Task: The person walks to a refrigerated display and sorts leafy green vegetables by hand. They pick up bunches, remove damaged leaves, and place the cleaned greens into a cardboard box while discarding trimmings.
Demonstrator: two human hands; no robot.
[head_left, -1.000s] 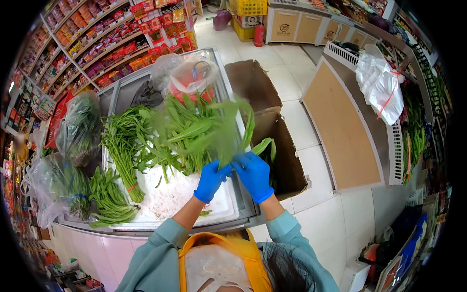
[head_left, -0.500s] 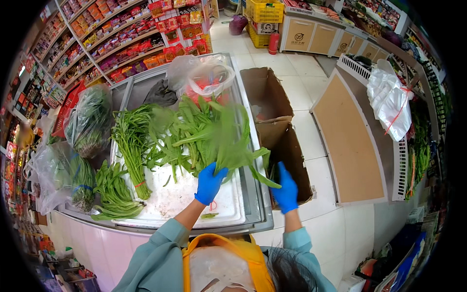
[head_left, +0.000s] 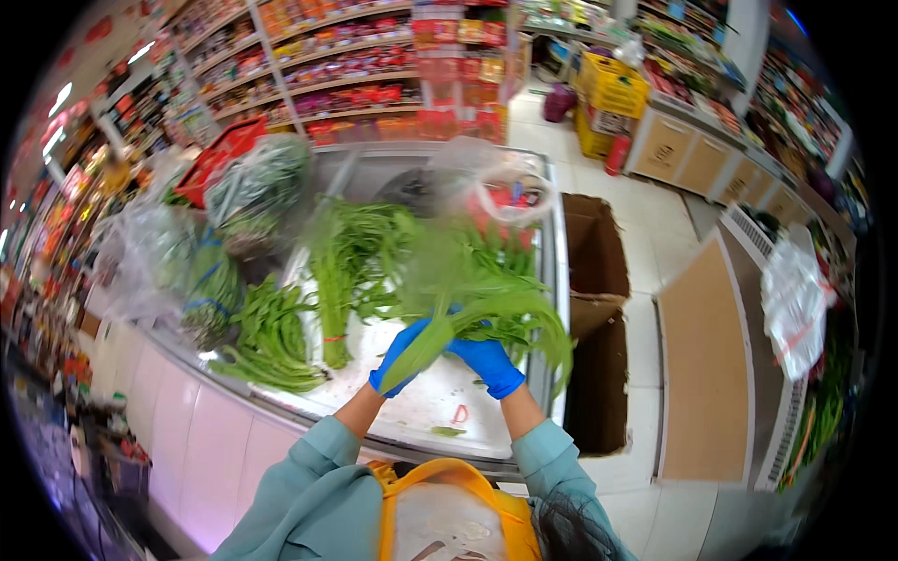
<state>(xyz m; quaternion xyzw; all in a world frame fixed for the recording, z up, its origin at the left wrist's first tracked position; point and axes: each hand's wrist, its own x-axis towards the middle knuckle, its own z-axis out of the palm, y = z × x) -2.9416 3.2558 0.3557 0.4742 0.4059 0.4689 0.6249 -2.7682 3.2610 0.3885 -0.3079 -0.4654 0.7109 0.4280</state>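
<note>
Both blue-gloved: left hand (head_left: 400, 353), right hand (head_left: 488, 363) grip leafy greens bunch (head_left: 486, 299).

A grocery shop. Long shelves (head_left: 309, 56) packed with bright packaged goods line the back wall. In front stands a chest display case (head_left: 552, 280) heaped with bundled leafy greens (head_left: 355, 252) and clear bags of vegetables (head_left: 253, 187). Open cardboard boxes (head_left: 599, 309) sit on the pale tiled floor (head_left: 655, 206), with a yellow crate (head_left: 613, 89) farther down the aisle.
</note>
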